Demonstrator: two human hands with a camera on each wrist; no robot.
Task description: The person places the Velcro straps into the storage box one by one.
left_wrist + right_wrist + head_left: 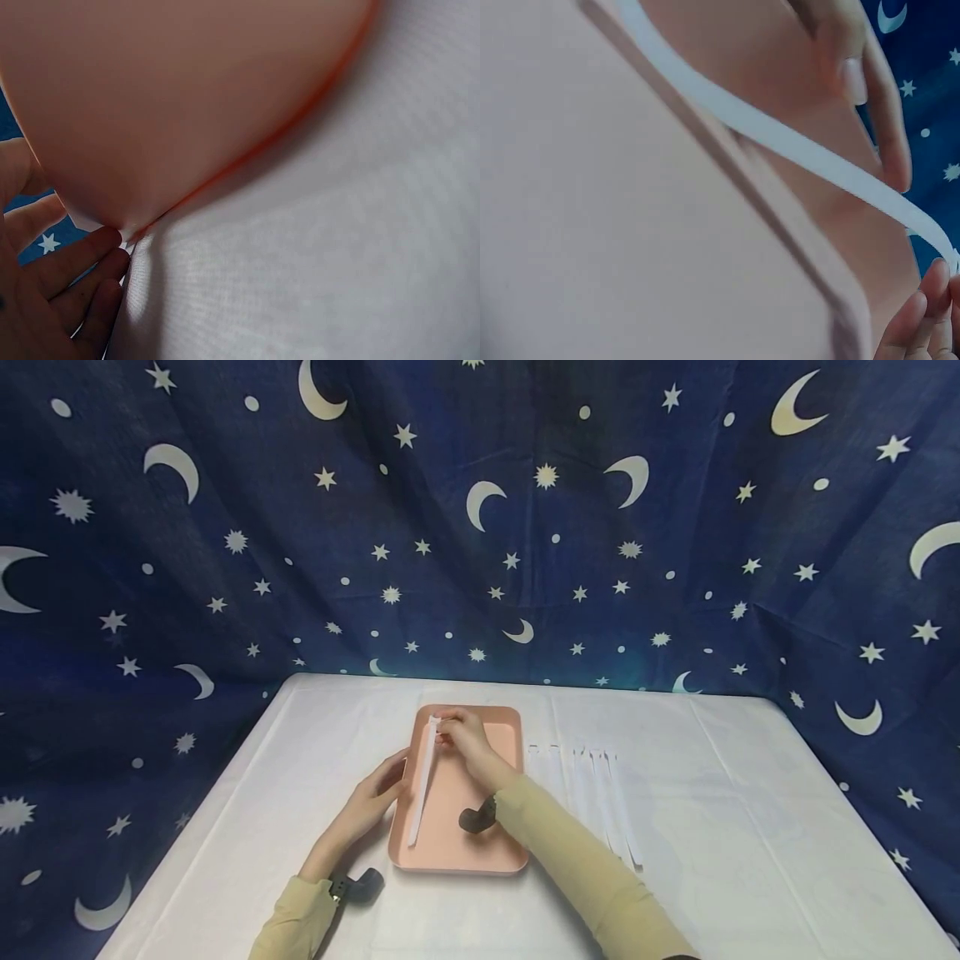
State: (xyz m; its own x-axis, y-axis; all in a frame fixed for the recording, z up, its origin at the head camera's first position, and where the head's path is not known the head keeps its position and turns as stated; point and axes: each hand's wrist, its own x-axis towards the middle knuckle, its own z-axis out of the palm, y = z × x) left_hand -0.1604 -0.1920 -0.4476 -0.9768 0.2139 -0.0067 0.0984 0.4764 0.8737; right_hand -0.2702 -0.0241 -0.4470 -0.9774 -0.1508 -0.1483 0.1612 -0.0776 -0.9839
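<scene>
My right hand (465, 739) is over the far left part of a pink tray (472, 852), pinching one end of a narrow, flat white strip (423, 785). In the right wrist view the strip (780, 146) bows as it runs to the fingertips at the lower right. Its near end lies toward the tray's front left corner. My left hand (372, 795) holds the tray's left side, with the thumb at the rim. From the left wrist, several fingers (79, 270) show against the tray's outer wall (187, 97).
Several more white strips (600, 802) lie side by side on the white tablecloth (720, 860), right of the tray; the right forearm partly covers them. Behind the table hangs a dark blue curtain (450, 510) with moons and stars.
</scene>
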